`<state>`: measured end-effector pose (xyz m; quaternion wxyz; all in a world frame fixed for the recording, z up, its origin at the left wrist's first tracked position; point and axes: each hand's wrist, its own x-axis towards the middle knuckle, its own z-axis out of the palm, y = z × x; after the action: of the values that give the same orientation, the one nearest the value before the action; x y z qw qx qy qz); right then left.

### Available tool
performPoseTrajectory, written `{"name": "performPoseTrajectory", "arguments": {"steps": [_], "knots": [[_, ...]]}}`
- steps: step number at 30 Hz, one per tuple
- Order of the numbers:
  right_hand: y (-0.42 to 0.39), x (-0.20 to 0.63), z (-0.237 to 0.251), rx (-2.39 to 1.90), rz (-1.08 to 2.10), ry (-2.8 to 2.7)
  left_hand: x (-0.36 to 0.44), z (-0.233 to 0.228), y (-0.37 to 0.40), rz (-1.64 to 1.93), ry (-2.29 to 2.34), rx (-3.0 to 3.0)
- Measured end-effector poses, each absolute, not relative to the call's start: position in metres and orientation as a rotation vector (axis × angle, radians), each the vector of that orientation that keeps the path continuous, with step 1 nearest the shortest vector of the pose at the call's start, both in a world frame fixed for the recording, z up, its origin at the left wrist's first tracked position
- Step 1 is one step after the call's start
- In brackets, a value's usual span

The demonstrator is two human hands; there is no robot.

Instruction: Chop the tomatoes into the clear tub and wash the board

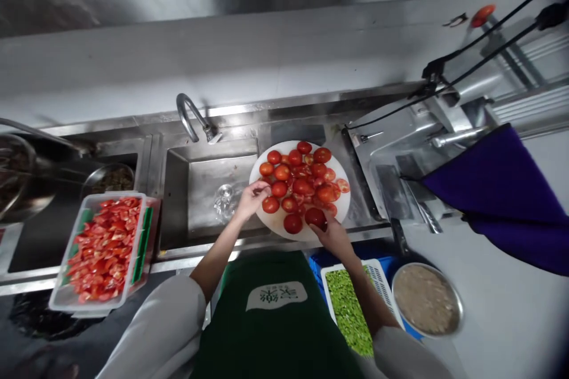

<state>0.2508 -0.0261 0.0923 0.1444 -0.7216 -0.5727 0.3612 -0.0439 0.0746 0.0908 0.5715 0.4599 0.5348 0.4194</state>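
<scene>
The round white board [278,222] rests across the sink's [200,189] right rim, bridging it to the table. It is loaded with whole and halved tomatoes [302,183]. The left hand [252,196] sits at the board's left edge, fingers pinched on a tomato piece. The right hand [333,235] covers the near edge, fingers curled around a dark tomato [315,216], steadying it. A clear tub of cut tomato [104,249] stands at the table's left end.
</scene>
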Motion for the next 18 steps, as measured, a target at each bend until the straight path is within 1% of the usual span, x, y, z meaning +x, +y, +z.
{"name": "performPoseTrajectory", "arguments": {"steps": [2,4,7,9,12,15,18], "knots": [[-0.028,0.259,0.076,-2.114,0.992,-1.770,-0.034,0.093,0.104,0.958,1.317,1.284],[-0.029,0.256,0.063,-2.061,0.978,-1.847,-0.019,0.096,0.136,0.846,1.403,1.528],[-0.028,0.254,0.053,-1.943,0.963,-1.922,0.003,0.096,0.178,0.530,1.736,1.820],[-0.028,0.262,0.053,-1.904,0.925,-1.930,0.012,0.091,0.200,0.296,1.928,1.873],[-0.022,0.281,0.058,-1.848,0.811,-1.882,0.015,0.079,0.220,0.069,1.888,1.890],[-0.006,0.296,0.066,-1.778,0.734,-1.820,0.010,0.069,0.228,0.046,1.809,1.916],[0.016,0.299,0.074,-1.736,0.735,-1.814,0.003,0.064,0.229,0.168,1.803,1.886]]}}
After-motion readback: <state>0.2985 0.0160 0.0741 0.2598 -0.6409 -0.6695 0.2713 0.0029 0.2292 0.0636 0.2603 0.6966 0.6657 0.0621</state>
